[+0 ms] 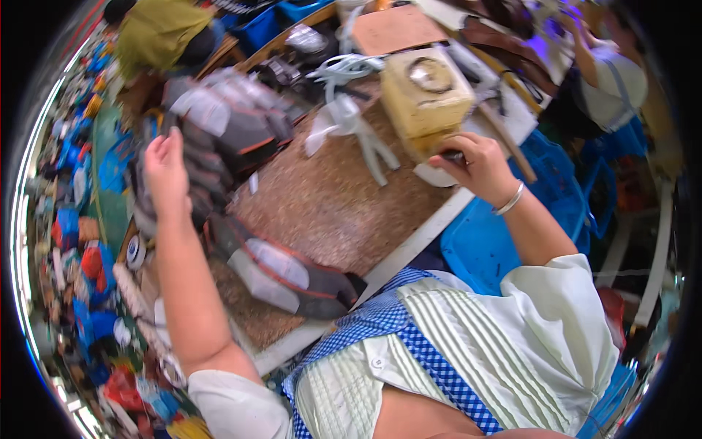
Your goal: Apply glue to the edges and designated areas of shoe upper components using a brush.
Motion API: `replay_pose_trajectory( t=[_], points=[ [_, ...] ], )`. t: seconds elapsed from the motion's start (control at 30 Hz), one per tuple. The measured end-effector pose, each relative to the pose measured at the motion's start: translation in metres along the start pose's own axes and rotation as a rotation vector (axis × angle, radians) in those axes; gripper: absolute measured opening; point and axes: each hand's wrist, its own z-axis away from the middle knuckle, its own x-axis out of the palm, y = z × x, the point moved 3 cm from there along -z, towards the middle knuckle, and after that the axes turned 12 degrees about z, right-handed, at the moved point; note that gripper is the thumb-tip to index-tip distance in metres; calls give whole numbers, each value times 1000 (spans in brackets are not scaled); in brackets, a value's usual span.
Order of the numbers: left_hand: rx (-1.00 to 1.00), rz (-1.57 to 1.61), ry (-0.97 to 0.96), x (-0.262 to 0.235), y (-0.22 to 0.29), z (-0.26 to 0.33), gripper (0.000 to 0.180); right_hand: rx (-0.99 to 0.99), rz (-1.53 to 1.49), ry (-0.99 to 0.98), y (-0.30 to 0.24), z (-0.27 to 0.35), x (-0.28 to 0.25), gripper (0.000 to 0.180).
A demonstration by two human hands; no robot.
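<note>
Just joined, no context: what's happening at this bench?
A person is working at a speckled brown worktable strewn with grey shoe uppers. The left hand reaches into the blurred stack of grey uppers; whether it grips one is unclear. The right hand pinches a small dark thing at the base of a yellowish block. One more upper lies nearest the person.

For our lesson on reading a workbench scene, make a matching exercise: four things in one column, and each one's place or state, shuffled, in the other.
Things:
1. left hand
2. right hand
3. white straps
4. bracelet

Places or states:
A. lying loose on the brown work surface
B. worn on the right wrist
C. on the stack of grey shoe uppers
D. at the base of the yellowish block

Pairs: 1-C, 2-D, 3-A, 4-B
</note>
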Motion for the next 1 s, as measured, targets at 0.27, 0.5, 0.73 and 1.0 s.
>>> replay_pose_trajectory(
  t=[0.27, 0.5, 0.73, 1.0],
  points=[
    [-242, 68, -79, -112, -41, 202, 19, 762, -366, 28, 54, 10, -38, 27],
    [-422, 316, -51, -92, -60, 218, 44, 335, -849, -289, -133, -48, 58, 18],
    [-513, 339, -15, -88, -70, 222, 45, 15, -473, -281, -215, -97, 175, 19],
    [-484, 315, -12, -88, -75, 227, 42, 183, -911, -634, -210, -37, 142, 21]
  ],
)
